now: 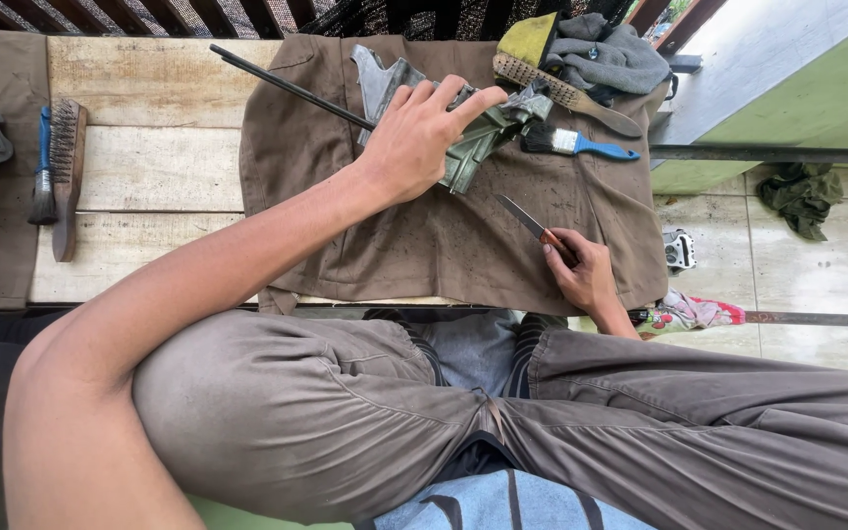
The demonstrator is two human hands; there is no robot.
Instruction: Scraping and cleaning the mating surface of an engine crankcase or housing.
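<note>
Nearest the camera, 2 legs in grey-brown trousers (345, 412) cross the lower frame; the person sits at a plank surface (149, 167) draped with a brown cloth (424, 236).

Right hand (581, 270): just past the knee, resting on the cloth, fingers closed around the handle of a small knife (532, 224). Blade is bare and points up and left from that hand, toward the left hand.

Left hand (424, 132): farther out, arm reaching across the body. Palm and spread fingers press down on a grey-green metal part (478, 137) lying on the cloth; fingers curl over its top edge, so it is pinned rather than lifted. A thin dark rod (287, 86) runs out from under this hand, up and left.

Just right of the left hand: 1 blue-handled paintbrush (576, 144). Beyond it, a wire brush (566, 93) and a grey rag (610, 54). Well to the left of both hands: 2 more brushes (59, 167) on bare planks.

Risk, judged: the knife tip faces the left wrist and forearm with only open cloth between. A slip off hard metal could drive the blade into that hand. The cloth is loose; it could slide under pressure and shift the part. The rod overhangs and may roll.
</note>
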